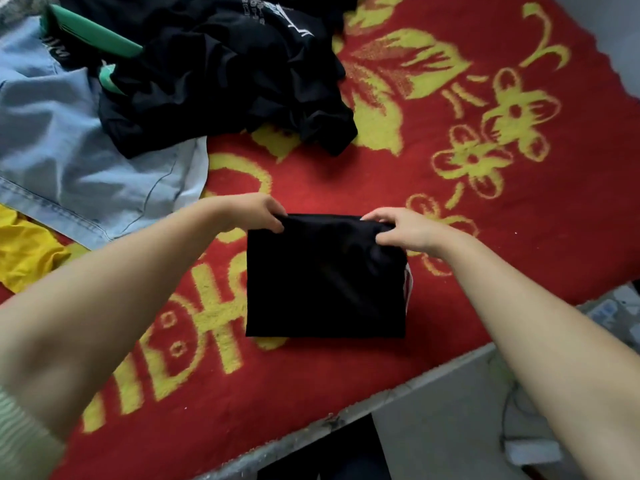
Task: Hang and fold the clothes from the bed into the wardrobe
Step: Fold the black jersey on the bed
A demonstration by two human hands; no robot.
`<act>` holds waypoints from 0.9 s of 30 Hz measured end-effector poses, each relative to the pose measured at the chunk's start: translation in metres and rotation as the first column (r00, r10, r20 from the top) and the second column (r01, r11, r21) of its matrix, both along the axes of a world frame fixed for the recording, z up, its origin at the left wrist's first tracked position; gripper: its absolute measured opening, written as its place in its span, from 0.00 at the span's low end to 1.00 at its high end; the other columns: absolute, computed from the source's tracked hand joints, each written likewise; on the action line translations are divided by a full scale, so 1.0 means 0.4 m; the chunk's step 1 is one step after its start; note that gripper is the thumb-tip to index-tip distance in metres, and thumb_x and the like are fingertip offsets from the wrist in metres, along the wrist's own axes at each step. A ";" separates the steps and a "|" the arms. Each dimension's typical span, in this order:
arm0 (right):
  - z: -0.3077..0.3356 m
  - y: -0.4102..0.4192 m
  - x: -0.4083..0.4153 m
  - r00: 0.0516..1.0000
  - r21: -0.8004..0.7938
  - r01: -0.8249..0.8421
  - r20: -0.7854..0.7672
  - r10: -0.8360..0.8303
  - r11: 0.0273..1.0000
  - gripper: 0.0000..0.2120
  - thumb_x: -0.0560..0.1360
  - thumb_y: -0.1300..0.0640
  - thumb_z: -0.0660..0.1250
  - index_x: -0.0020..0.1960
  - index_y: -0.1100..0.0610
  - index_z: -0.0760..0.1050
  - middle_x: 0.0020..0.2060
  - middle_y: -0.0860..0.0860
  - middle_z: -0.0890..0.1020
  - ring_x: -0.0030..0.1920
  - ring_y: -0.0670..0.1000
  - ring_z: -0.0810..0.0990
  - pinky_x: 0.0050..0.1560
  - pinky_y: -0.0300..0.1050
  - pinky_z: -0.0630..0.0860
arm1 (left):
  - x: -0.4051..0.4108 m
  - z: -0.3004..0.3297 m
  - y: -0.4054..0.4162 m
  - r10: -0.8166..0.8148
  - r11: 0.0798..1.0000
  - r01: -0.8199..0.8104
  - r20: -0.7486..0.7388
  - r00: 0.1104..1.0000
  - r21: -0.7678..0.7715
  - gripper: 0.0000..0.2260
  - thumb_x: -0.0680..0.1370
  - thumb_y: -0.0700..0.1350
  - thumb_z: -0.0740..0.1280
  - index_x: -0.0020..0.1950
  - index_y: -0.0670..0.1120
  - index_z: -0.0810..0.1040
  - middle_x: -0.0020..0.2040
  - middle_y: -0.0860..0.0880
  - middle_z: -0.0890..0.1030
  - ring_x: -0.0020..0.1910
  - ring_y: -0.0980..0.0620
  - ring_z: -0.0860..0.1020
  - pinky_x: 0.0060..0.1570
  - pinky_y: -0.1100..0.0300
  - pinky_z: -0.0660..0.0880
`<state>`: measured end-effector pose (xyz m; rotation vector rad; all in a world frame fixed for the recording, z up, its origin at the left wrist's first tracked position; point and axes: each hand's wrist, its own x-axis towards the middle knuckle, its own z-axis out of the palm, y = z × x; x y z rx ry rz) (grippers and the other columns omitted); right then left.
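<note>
Folding step, near its end by the look of it: black garment (325,277) already a compact rectangle, lying flat on the red blanket (433,161) close to the bed's near edge (363,400). Left hand (256,211) and right hand (405,230) both pinching the far edge of the rectangle, one at each far corner, fingers curled over the cloth, thumbs beneath. A sliver of white and red peeking out at the side below the right grip.

Next, probably: either one more fold, drawing the far edge toward the body, or lifting the bundle whole for the wardrobe, which is out of view. Either way, both grips to travel together, or the layers slide apart.

Open blanket beyond and to the right of the grips. Past the left grip, well apart: black heap (225,81), denim (69,150), green hanger (93,32); yellow cloth (24,251) out to the left. Little room between bundle and bed edge, so no sliding toward the body.
</note>
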<state>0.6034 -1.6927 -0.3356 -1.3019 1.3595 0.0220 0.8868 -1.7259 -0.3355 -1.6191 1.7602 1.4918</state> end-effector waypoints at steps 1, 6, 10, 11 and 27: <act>-0.032 -0.019 0.008 0.998 -0.079 0.033 -0.058 -0.037 0.996 0.21 0.73 0.67 0.62 0.64 0.53 0.74 0.58 0.54 0.79 0.52 0.49 0.77 0.47 0.34 0.73 | -0.005 -0.032 -0.017 0.052 0.998 -0.051 0.024 0.998 -0.045 0.05 0.78 0.42 0.65 0.49 0.45 0.81 0.35 0.52 0.77 0.34 0.53 0.75 0.33 0.62 0.68; -0.147 0.040 0.071 0.869 -0.526 0.081 -0.379 -0.318 0.847 0.23 0.81 0.59 0.57 0.75 0.53 0.62 0.73 0.54 0.65 0.73 0.54 0.62 0.70 0.49 0.59 | -0.054 -0.183 0.047 0.382 0.811 -0.205 0.232 0.894 -0.548 0.16 0.79 0.48 0.64 0.65 0.43 0.73 0.61 0.42 0.76 0.60 0.43 0.74 0.62 0.48 0.69; -0.168 0.207 0.206 0.817 -0.636 -0.411 -0.575 -0.046 0.653 0.26 0.77 0.54 0.53 0.75 0.56 0.63 0.75 0.54 0.62 0.76 0.56 0.58 0.69 0.71 0.49 | -0.160 -0.220 0.236 0.099 0.561 0.140 0.234 0.967 -0.816 0.24 0.80 0.51 0.56 0.74 0.45 0.66 0.74 0.44 0.65 0.74 0.44 0.63 0.70 0.37 0.52; -0.181 0.231 0.222 0.792 -0.596 -0.466 -0.611 0.007 0.654 0.26 0.77 0.53 0.52 0.75 0.56 0.63 0.75 0.53 0.62 0.76 0.56 0.58 0.68 0.72 0.49 | -0.181 -0.235 0.269 0.051 0.576 0.176 0.250 0.967 -0.798 0.24 0.80 0.52 0.55 0.75 0.46 0.64 0.76 0.44 0.62 0.75 0.44 0.60 0.70 0.36 0.52; -0.227 0.262 0.057 0.780 -0.605 -0.236 -0.585 -0.224 0.760 0.28 0.80 0.48 0.49 0.77 0.54 0.46 0.77 0.53 0.48 0.77 0.53 0.45 0.70 0.70 0.40 | -0.065 -0.301 0.360 0.260 0.622 0.051 0.268 0.928 -0.782 0.28 0.80 0.56 0.49 0.77 0.46 0.49 0.77 0.48 0.49 0.77 0.51 0.49 0.72 0.39 0.44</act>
